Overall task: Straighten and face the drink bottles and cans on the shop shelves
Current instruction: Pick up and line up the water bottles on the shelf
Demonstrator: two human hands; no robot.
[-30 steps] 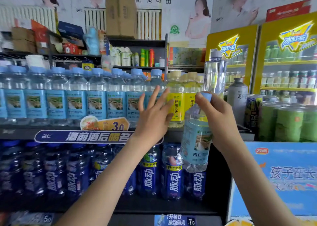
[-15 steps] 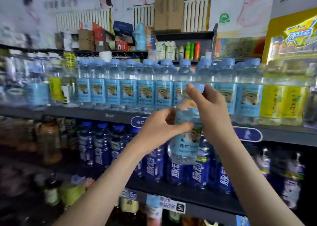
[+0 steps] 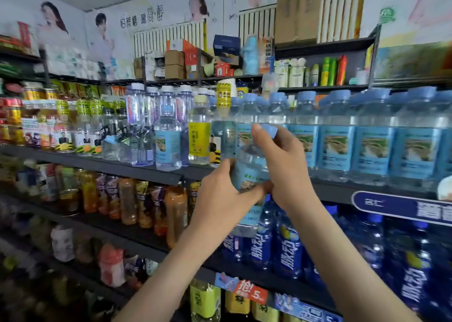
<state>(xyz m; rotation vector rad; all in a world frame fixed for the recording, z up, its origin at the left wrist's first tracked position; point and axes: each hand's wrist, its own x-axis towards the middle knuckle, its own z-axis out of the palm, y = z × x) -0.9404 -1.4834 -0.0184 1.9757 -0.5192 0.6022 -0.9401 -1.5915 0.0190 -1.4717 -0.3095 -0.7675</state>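
Both hands hold one water bottle (image 3: 249, 172) in the air, in front of the shelf edge (image 3: 146, 168) and not standing on any shelf; it has a pale blue label and a blue cap (image 3: 268, 129), and it leans a little to the right at the top. The left hand (image 3: 227, 199) wraps its grip round the lower body, thumb laid across the label; the right hand (image 3: 286, 165) closes its grip on the upper part, its forefinger reaching the cap. The base of the bottle hangs in front of the dark blue bottles (image 3: 288, 253) on the shelf below.

Behind and to the right of the hands, a row of matching blue-label bottles (image 3: 337, 148) stands tightly packed on the upper shelf, labels facing out; left of the hands stands a yellow-label bottle (image 3: 199, 138), and further left a single blue-label bottle (image 3: 168, 141) sits near the front edge among clear bottles. Orange drinks (image 3: 127, 199) line the lower shelf at the left, blurred; a red price tag (image 3: 249, 293) hangs on the shelf front below the dark blue bottles; a cardboard box (image 3: 297, 10) stands on the top shelf.
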